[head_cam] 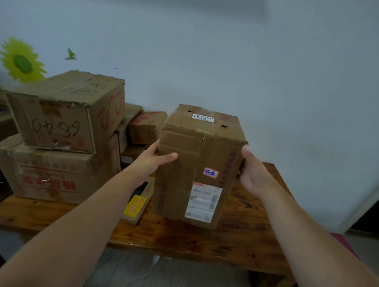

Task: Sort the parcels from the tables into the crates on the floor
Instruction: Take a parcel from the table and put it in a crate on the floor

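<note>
Gripping tall brown cardboard parcel (196,165) with white labels, upright at the dark wooden table (234,241); lifted or resting, cannot tell. The left hand (153,159) wraps its left side, thumb across the front. The right hand (252,173) clasps its right edge. Leftward, apart: stacked brown cartons (55,138).

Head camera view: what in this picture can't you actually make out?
- Crates: none shows in the head view; the table and the picture's bottom edge hide what lies below.
- Shipping label on the tall box: print too small and blurred.
- Right hand: fingertips hidden behind the tall box.
- Yellow-labelled parcel: partly covered by the left forearm and the tall box.
</note>
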### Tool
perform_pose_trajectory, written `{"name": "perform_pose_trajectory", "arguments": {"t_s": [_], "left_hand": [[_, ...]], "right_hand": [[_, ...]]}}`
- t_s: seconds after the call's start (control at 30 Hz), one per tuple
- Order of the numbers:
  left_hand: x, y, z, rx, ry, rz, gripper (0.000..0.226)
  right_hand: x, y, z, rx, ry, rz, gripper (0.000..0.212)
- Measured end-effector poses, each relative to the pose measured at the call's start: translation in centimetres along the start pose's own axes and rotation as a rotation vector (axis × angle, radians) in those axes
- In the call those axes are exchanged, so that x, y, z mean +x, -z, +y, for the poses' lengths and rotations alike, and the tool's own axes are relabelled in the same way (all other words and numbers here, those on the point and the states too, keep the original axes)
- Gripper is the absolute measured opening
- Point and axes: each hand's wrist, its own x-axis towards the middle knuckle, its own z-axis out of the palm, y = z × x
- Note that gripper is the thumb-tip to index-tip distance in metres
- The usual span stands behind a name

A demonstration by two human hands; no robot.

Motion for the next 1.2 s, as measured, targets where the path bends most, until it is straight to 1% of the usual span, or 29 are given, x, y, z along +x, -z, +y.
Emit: {"name": "perform_pose_trajectory", "arguments": {"t_s": [0.07,0.17,0.33,0.43,0.53,0.6,0.63,0.67,0.77,0.83,0.93,1.0,1.07,1.13,1.17,1.2], "left_hand": [[0.3,-0.1,-0.1,0.002,-0.031,0.067,0.055],[0.3,-0.1,-0.1,-0.016,-0.057,0.11,0.055],[0.0,-0.3,0.4,-0.165,0.017,0.081,0.054],[-0.2,-0.3,0.2,-0.149,0.033,0.099,0.058],[-0.3,-0.1,-0.7,-0.138,0.044,0.14,0.067],[-0.2,0.4,-1.1,-0.144,0.101,0.18,0.067],[-0.1,0.6,-1.2,-0.152,0.126,0.184,0.06],[0.0,0.7,-1.3,-0.164,0.14,0.173,0.052],[-0.2,0.6,-1.1,-0.213,0.143,0.095,0.033],[-0.3,0.3,-1.3,-0.25,0.152,0.054,0.029],[-0.2,-0.1,-1.9,-0.212,0.146,0.019,0.038],[0.1,-0.8,-2.4,-0.188,0.136,0.002,0.04],[0.0,-1.9,-2.7,-0.189,0.124,-0.027,0.05],[0.0,-3.4,-2.8,-0.193,0.132,-0.062,0.067],[0.0,-4.3,-2.9,-0.201,0.143,-0.078,0.072],[0.1,-5.2,-3.0,-0.21,0.149,-0.086,0.07]], "right_hand": [[0.0,-0.3,0.4,-0.111,0.001,0.019,0.078],[0.2,-0.6,1.0,-0.235,-0.007,0.156,0.082],[0.1,-1.2,1.2,-0.117,0.013,0.208,0.073],[0.5,-1.5,0.7,-0.042,-0.012,0.163,0.075],[0.6,-1.5,0.2,-0.097,-0.043,0.111,0.069],[0.6,-1.2,0.4,-0.118,-0.063,0.146,0.081],[0.5,-1.1,0.7,-0.114,-0.074,0.178,0.087],[0.4,-1.0,0.9,-0.107,-0.077,0.202,0.085],[-0.3,-1.1,1.6,-0.079,-0.066,0.216,0.058],[-0.7,-1.0,2.3,-0.083,-0.066,0.174,0.055],[-1.3,-0.5,2.8,-0.052,-0.08,0.097,0.053],[-1.8,0.2,3.0,-0.067,-0.08,0.119,0.056],[-2.6,1.2,3.3,-0.094,-0.068,0.193,0.064],[-3.8,2.3,3.7,-0.078,-0.088,0.293,0.08],[-4.5,3.1,3.9,-0.065,-0.095,0.331,0.079],[-5.2,3.7,3.9,-0.05,-0.091,0.361,0.07]]}}
